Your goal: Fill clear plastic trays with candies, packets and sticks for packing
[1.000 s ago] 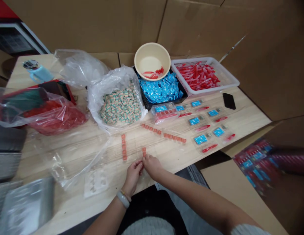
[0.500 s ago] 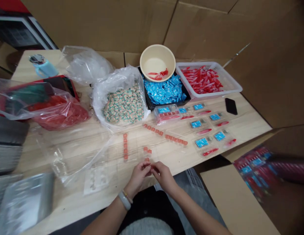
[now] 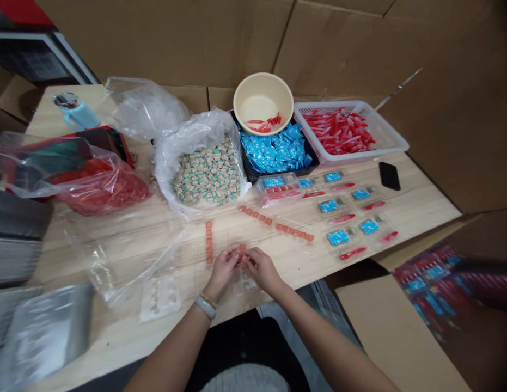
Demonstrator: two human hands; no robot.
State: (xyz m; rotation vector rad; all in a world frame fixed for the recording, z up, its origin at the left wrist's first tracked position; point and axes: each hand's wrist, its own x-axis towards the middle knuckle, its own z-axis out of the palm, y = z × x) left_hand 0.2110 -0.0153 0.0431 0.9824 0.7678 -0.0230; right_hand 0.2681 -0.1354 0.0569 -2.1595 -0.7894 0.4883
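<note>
My left hand (image 3: 223, 272) and my right hand (image 3: 262, 270) meet near the front of the table, fingertips pinched together. Between them shows a small orange-red block (image 3: 239, 258), partly covered by the fingers; both hands are closed on it. Another such block (image 3: 242, 247) lies just beyond. Under my hands is a clear plastic tray (image 3: 240, 286), its near slots without blocks. To the left stands a row of orange-red blocks (image 3: 209, 242). Two more rows, a left one (image 3: 255, 215) and a right one (image 3: 294, 233), lie farther out.
A bag of small printed pieces (image 3: 208, 174), a black bin of blue packets (image 3: 275, 149), a cream bowl (image 3: 263, 100) and a white basket of red-and-white items (image 3: 338, 130) line the back. Filled clear trays (image 3: 338, 237) and a phone (image 3: 389, 176) lie right. Clear packaging (image 3: 49, 326) is stacked left.
Both hands have moved forward and up, away from the table's front edge, onto the orange-red blocks. The clear tray beneath now shows more of its near part.
</note>
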